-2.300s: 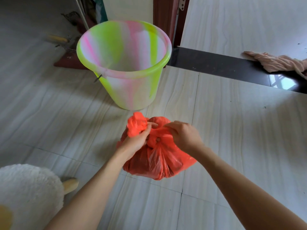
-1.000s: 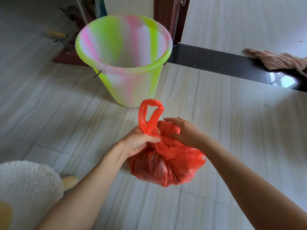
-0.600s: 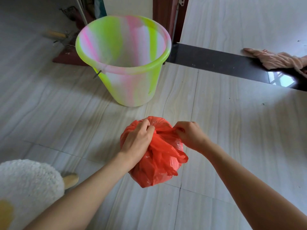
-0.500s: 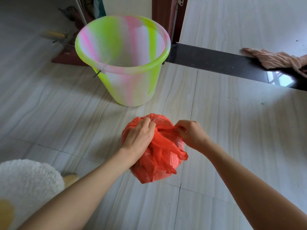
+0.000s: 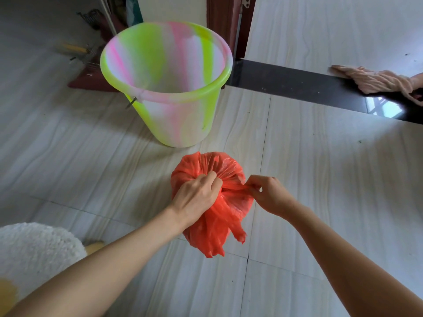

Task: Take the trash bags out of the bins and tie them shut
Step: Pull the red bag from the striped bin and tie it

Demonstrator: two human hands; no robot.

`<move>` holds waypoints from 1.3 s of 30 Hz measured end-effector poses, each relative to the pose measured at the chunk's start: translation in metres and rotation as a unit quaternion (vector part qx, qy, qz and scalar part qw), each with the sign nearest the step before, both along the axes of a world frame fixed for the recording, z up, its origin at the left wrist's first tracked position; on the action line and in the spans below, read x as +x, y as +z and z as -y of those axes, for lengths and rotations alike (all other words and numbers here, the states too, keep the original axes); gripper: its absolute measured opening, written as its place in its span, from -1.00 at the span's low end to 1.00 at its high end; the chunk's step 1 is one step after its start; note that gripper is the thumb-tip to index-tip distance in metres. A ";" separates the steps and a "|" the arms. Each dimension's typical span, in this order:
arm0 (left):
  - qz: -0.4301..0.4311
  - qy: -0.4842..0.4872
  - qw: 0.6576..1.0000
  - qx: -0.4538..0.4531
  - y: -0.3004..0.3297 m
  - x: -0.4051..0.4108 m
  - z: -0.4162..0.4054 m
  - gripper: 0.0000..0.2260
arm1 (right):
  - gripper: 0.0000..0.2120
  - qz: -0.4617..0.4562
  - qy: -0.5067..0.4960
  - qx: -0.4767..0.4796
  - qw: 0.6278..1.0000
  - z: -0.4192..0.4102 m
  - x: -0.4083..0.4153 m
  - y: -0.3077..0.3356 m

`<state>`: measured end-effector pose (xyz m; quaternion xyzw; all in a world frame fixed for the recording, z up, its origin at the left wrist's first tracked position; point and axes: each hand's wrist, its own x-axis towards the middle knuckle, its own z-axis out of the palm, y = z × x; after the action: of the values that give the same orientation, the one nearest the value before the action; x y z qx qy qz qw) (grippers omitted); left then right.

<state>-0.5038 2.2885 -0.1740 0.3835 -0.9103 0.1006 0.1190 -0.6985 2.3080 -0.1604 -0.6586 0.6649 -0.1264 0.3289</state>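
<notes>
My left hand (image 5: 196,197) clenches the gathered neck of the red trash bag (image 5: 212,216); my right hand (image 5: 267,195) pinches a twisted strand. The bag sits at 6 o'clock from the green-and-pink bin (image 5: 174,88).

The full red plastic trash bag (image 5: 225,170) sits low centre, over the pale tiled floor (image 5: 320,179), with the left hand (image 5: 196,197) on its left side and the right hand (image 5: 267,194) on its right, both at the gathered neck. Behind it, slightly left, stands the green-and-pink striped plastic bin (image 5: 174,92). Far right, behind, a pinkish crumpled cloth (image 5: 375,82) lies on the dark stone threshold strip (image 5: 297,84). Bottom left, a white fluffy cushion (image 5: 34,250).
</notes>
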 end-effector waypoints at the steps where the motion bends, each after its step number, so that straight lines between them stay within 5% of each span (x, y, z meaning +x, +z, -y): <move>1: -0.001 0.007 1.000 0.008 0.000 0.001 0.003 -0.83 | -0.85 0.000 0.010 0.003 1.000 0.000 0.001 0.002; 5: -0.015 0.061 0.998 0.021 0.003 0.003 0.014 -0.96 | -0.88 -0.004 0.062 0.020 0.998 -0.004 0.006 0.001; 10: -0.124 0.150 0.965 0.174 0.010 -0.004 -0.001 -0.76 | -0.75 0.034 0.069 0.053 0.996 -0.011 0.003 0.003; 13: -0.257 0.170 0.891 0.334 0.011 -0.003 -0.015 -0.90 | -0.89 0.046 0.019 0.074 0.996 -0.011 0.001 0.003; 18: -0.462 0.123 0.715 0.511 0.011 0.005 -0.013 -0.69 | -0.89 0.062 -0.035 0.056 0.996 -0.006 -0.003 -0.006; 22: -0.526 0.150 0.620 0.562 0.019 -0.002 -0.009 -0.85 | -0.89 0.062 -0.074 0.024 0.995 -0.002 -0.006 -0.005; 26: -0.572 0.211 0.579 0.542 0.014 -0.010 -0.003 -0.86 | -0.78 0.067 -0.082 0.006 0.994 -0.006 -0.007 -0.003; 29: -0.589 0.197 0.573 0.535 0.017 -0.014 0.002 -0.76 | -0.76 0.047 -0.038 0.060 0.996 -0.007 -0.009 -0.003; 32: -0.573 0.178 0.600 0.529 0.014 -0.007 0.008 -0.68 | -0.96 0.041 0.003 0.084 0.996 -0.001 -0.015 0.003; 37: -0.568 0.092 0.629 0.523 0.010 0.005 0.009 -0.75 | -0.55 0.127 0.022 -0.076 0.989 0.008 0.008 0.019; 39: -0.533 0.074 0.695 0.477 0.007 0.006 0.003 -0.85 | -0.53 0.167 0.064 -0.028 0.984 0.011 0.017 0.018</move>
<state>-0.4975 2.2856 -0.1667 0.4446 -0.5890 -0.5597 0.3771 -0.6818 2.2969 -0.1428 -0.6784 0.5534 -0.2314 0.4243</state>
